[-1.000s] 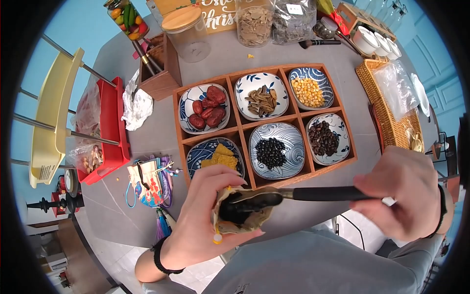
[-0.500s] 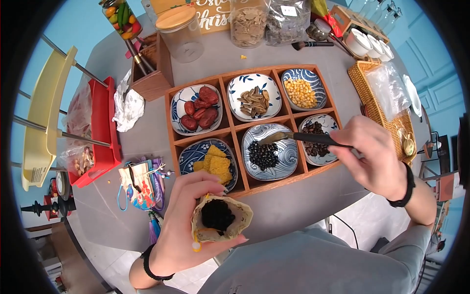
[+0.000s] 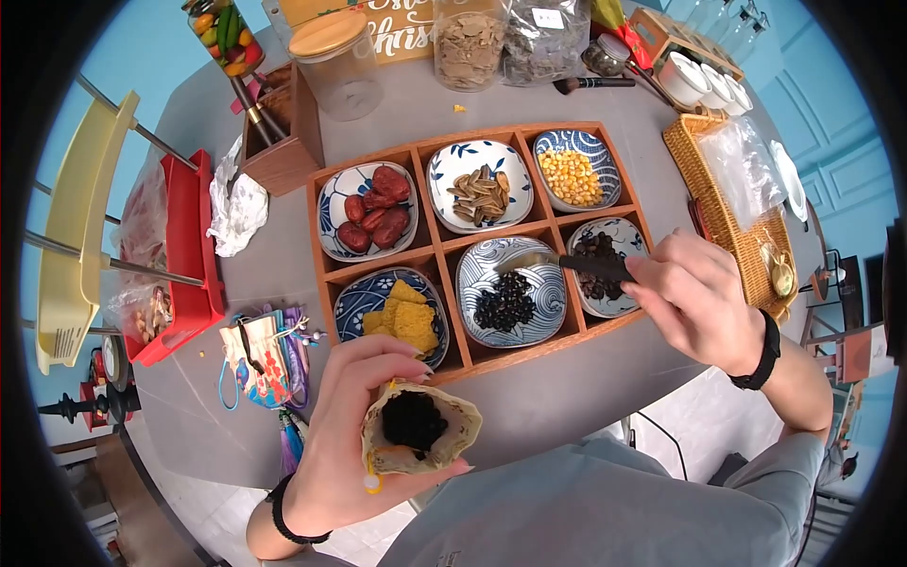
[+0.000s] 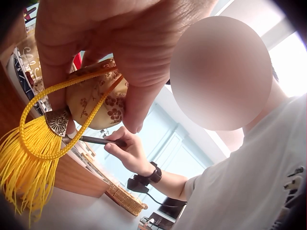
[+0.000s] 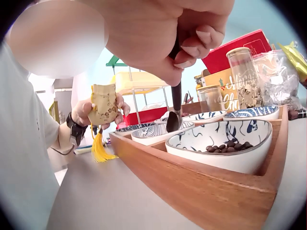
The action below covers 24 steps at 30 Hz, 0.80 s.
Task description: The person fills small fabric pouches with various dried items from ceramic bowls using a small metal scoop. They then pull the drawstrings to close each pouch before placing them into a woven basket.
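Observation:
My left hand [image 3: 331, 435] holds a small gold brocade drawstring pouch [image 3: 460, 430] by its sides, mouth upward, with black contents [image 3: 413, 421] showing inside. From it hangs a yellow tassel [image 4: 29, 163]. My right hand [image 3: 694, 298] grips the black handle of a spoon [image 3: 590, 267]. The spoon's head [image 5: 173, 121] dips into a wave-patterned bowl [image 3: 546, 317], beside the black beans [image 3: 505, 307]. That bowl sits front centre in a divided wooden tray [image 3: 501, 363]. Dark brown beans [image 3: 597, 253] lie in the bowl to its right, partly under the spoon handle.
Other tray bowls hold red dates [image 3: 373, 213], brown seeds [image 3: 482, 196], corn kernels [image 3: 572, 177] and yellow pieces [image 3: 408, 317]. Embroidered pouches [image 3: 260, 354] and a red tray [image 3: 194, 307] stand left, a wicker basket [image 3: 694, 170] right, and a lidded jar [image 3: 338, 80] behind.
The spoon has left the pouch mouth and moved out to the black beans' bowl, its head now lower among them. The left hand still holds the pouch, with its opening now uncovered.

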Motion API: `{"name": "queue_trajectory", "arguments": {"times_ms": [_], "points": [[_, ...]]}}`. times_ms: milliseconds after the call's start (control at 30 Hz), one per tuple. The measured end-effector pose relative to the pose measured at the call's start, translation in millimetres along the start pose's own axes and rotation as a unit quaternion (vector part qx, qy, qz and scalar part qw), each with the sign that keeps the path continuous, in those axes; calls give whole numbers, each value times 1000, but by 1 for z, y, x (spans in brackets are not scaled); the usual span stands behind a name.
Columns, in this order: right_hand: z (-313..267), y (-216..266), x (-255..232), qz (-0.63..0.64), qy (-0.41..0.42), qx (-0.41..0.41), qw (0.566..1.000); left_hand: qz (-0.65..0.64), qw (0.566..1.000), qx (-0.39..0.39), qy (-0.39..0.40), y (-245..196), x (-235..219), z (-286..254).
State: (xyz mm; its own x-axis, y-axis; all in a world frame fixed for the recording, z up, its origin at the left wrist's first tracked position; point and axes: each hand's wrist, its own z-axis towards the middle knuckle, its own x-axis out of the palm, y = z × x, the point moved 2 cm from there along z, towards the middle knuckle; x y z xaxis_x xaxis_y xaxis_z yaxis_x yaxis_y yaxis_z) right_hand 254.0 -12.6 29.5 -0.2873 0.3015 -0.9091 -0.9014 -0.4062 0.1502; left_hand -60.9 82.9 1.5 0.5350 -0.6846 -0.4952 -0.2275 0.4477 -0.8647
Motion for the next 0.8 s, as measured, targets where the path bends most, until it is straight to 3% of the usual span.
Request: {"name": "queue_trajectory", "arguments": {"times_ms": [133,300,467,800], "points": [[-5,4,0,-55,29,2,998,2,1000,1,0,-1,1,0],[-14,15,2,73,55,101,991,-10,1000,-11,-7,1,1,-3],[-11,19,4,204,115,254,938,11,1000,-3,-2,-1,-1,-2],[-7,4,12,302,145,340,879,-18,999,-28,-20,3,1,-5]]}}
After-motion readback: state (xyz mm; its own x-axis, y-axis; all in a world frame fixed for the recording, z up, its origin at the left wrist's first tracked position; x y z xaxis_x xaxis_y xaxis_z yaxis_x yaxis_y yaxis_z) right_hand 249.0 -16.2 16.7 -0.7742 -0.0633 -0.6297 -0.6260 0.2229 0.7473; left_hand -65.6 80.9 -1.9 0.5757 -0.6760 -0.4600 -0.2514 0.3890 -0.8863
